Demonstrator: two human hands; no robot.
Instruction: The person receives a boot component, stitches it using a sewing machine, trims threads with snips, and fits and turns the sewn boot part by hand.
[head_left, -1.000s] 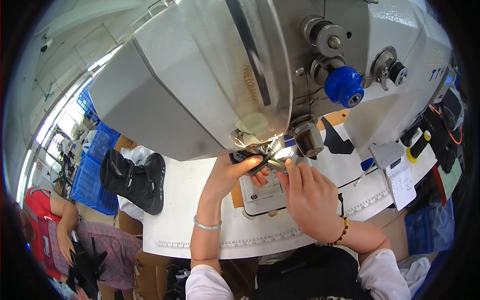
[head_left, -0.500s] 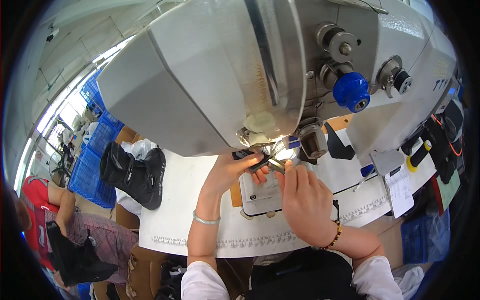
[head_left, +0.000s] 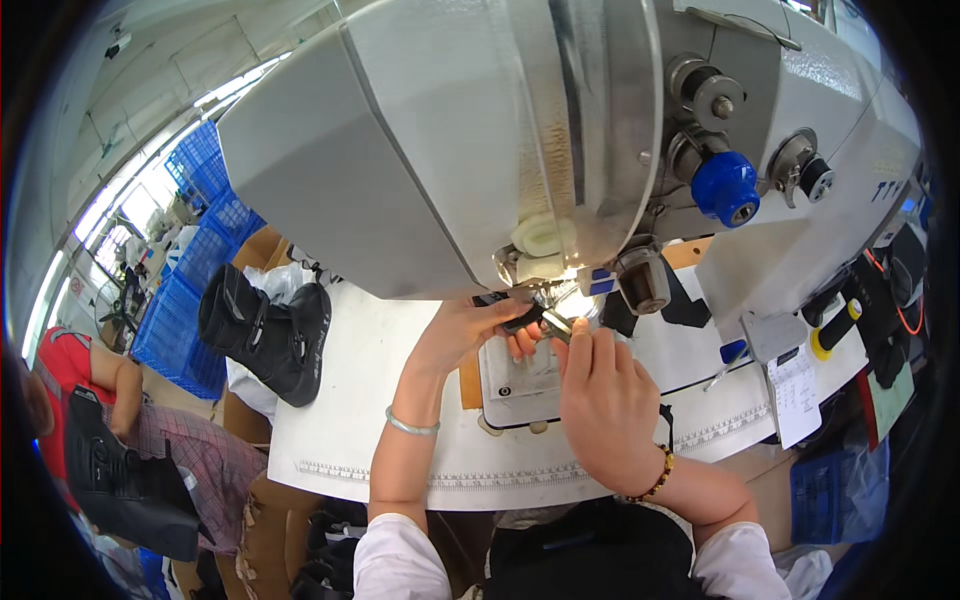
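My left hand (head_left: 452,336) is under the head of a large grey sewing machine (head_left: 430,130). Thumb and fingers pinch a small black piece (head_left: 524,317), whose exact kind I cannot make out. Close beside it, my right hand (head_left: 612,412) has its fingers closed on a slim silvery metal tool (head_left: 558,324). The tool's tip meets or nearly meets the black piece, in the bright light of the machine's lamp. The machine head hides part of the left fingertips.
A black boot (head_left: 268,335) stands at the left of the white table (head_left: 350,440), near blue crates (head_left: 185,335). A person in red (head_left: 70,365) sits at far left with another black boot (head_left: 130,475). A black thread spool (head_left: 838,328) and a paper sheet (head_left: 795,397) are right.
My view has shifted slightly, so the machine appears farther right. Both hands keep their grip in nearly the same place. The seated person's boot has turned and shows more of its side.
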